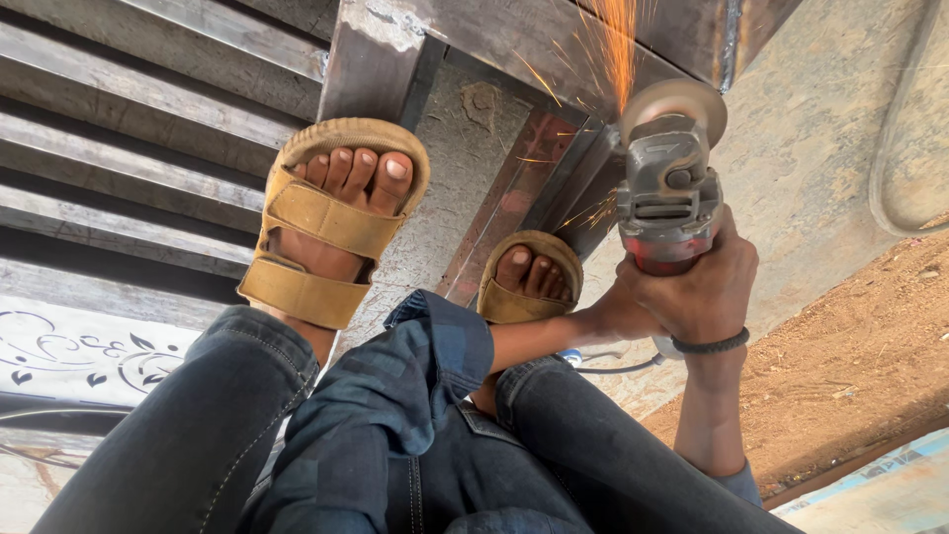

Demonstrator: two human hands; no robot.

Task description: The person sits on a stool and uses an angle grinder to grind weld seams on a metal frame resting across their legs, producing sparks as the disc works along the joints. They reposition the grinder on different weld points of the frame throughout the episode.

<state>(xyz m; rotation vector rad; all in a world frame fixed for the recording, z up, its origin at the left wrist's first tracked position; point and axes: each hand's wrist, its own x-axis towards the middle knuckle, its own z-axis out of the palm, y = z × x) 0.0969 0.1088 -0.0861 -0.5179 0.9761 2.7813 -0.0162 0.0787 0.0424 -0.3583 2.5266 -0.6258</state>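
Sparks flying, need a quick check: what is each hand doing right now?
Left hand: mostly hidden behind the right; grip cannot be told.
Right hand: closed around the angle grinder body.

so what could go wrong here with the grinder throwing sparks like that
1. The sparks fly off the angle grinder near bare toes in open sandals; they could burn skin.
2. Both the right hand and the left hand are bare on the tool; a kickback off the steel frame could bring the disc toward them.
3. The denim sleeve hangs loose near the work.
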